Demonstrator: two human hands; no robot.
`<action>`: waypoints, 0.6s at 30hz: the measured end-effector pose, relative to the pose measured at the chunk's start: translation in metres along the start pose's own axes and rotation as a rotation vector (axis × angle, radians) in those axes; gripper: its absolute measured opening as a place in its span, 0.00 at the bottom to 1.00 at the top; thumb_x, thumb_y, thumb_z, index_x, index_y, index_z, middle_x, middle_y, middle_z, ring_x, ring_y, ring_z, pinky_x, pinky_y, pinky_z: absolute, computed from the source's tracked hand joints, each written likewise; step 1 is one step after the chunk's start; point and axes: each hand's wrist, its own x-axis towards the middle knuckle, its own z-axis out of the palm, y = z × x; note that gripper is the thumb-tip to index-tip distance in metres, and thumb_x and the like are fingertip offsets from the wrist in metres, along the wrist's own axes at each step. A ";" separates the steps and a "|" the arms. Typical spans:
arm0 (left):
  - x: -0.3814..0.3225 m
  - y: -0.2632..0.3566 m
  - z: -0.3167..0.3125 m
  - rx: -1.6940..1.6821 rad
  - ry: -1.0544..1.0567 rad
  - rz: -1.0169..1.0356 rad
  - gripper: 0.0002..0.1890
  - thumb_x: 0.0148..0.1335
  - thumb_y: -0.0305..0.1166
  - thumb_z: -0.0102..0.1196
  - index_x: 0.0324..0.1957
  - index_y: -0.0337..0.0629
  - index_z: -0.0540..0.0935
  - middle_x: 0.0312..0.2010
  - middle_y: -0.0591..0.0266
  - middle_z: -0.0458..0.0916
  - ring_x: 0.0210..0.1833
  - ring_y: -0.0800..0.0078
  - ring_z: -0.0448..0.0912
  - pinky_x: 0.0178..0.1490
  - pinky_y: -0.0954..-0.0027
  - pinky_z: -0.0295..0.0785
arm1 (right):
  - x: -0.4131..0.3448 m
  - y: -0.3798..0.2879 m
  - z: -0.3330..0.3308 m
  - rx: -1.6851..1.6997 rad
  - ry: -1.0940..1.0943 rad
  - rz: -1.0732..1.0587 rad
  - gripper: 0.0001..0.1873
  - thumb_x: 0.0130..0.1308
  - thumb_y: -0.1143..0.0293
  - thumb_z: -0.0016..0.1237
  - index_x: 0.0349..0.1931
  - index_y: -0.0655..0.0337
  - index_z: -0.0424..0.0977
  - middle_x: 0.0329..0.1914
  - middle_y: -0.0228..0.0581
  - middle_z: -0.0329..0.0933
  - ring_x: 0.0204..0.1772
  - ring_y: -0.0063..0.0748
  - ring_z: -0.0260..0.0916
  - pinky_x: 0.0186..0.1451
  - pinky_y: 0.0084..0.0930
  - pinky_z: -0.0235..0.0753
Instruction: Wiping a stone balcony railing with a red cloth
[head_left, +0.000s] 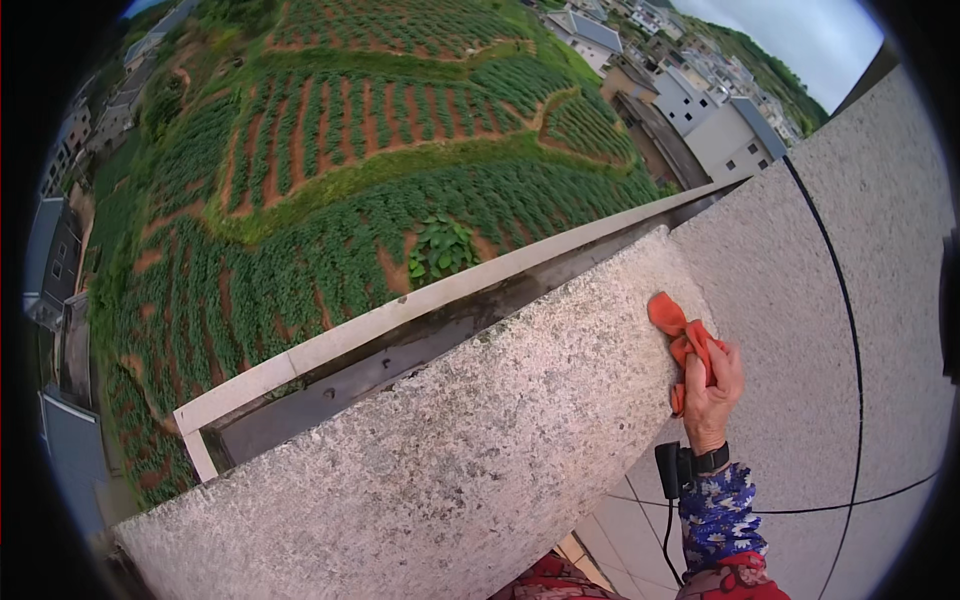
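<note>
My right hand grips a crumpled orange cloth at the right end of a broad stone-like parapet top. Part of the cloth hangs free of my fingers and lies against the pale, speckled surface. Dark blotches mark the middle of the parapet top and along its outer edge. Around my right wrist is a black strap with a small black device, from which a cable runs down. A blue flowered sleeve covers the forearm. My left hand is out of view.
A rough grey wall with dark joint lines rises at the right, meeting the parapet. Beyond the outer edge lies a lower ledge with a dark gutter and a pale rim. Far below spread crop fields and houses.
</note>
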 end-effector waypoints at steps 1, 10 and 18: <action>0.001 -0.001 0.001 -0.013 0.006 0.024 0.17 0.66 0.31 0.44 0.25 0.29 0.78 0.25 0.47 0.79 0.27 0.58 0.77 0.33 0.62 0.74 | -0.003 -0.012 -0.002 -0.009 -0.020 -0.064 0.12 0.59 0.77 0.51 0.44 0.64 0.80 0.36 0.42 0.73 0.37 0.35 0.71 0.39 0.27 0.72; 0.000 -0.003 0.000 -0.057 0.042 0.029 0.17 0.66 0.29 0.44 0.24 0.28 0.78 0.24 0.47 0.79 0.27 0.58 0.77 0.35 0.61 0.74 | -0.025 -0.108 -0.029 0.098 -0.420 -0.525 0.21 0.46 0.77 0.58 0.46 0.57 0.81 0.40 0.45 0.72 0.36 0.39 0.75 0.35 0.28 0.76; 0.001 0.003 0.002 -0.059 0.025 0.012 0.14 0.62 0.25 0.43 0.24 0.26 0.77 0.24 0.44 0.78 0.27 0.55 0.77 0.36 0.60 0.74 | 0.070 -0.064 0.010 -0.023 -0.464 -0.558 0.17 0.53 0.75 0.56 0.45 0.59 0.79 0.37 0.44 0.70 0.35 0.44 0.75 0.36 0.34 0.77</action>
